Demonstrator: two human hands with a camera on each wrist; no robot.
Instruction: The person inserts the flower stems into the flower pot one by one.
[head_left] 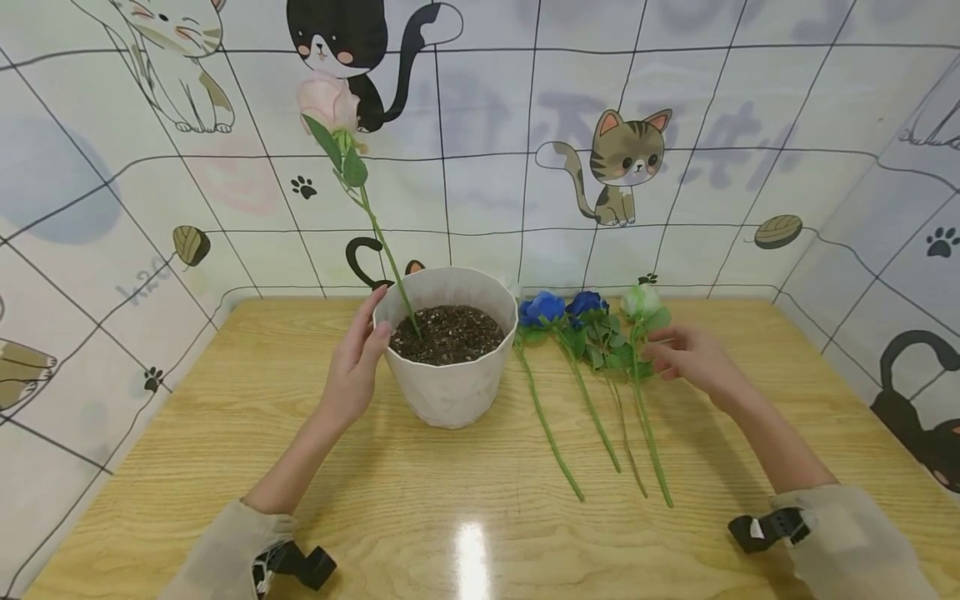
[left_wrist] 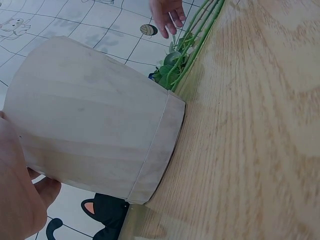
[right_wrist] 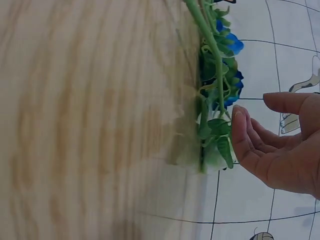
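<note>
In the head view, the left hand (head_left: 354, 360) is holding the white pot (head_left: 450, 393) by its left side, its thumb and fingers spreading wide around the wall near the rim. The pot is standing upright on the wooden table (head_left: 420, 492), left of the other flowers. Inside, a pink flower (head_left: 330, 102) is rising from dark soil (head_left: 467, 335), its stem leaning left. The right hand (head_left: 693, 360) is hovering at the white flower (head_left: 640, 300), which is lying right of a blue flower (head_left: 542, 308) and a dark blue flower (head_left: 587, 303). Four green stems are pointing toward the person. Cartoon cats are decorating the wall cloth (head_left: 487, 192) behind.

In the left wrist view, the pot is filling much of the left side, and the left hand's fingers are bending along its wall.

In the right wrist view, the right hand's fingers are curving loosely, the thumb standing apart with a clear gap and nothing between. The fingertips are reaching just beside the leaves; whether they are touching, I cannot tell.
</note>
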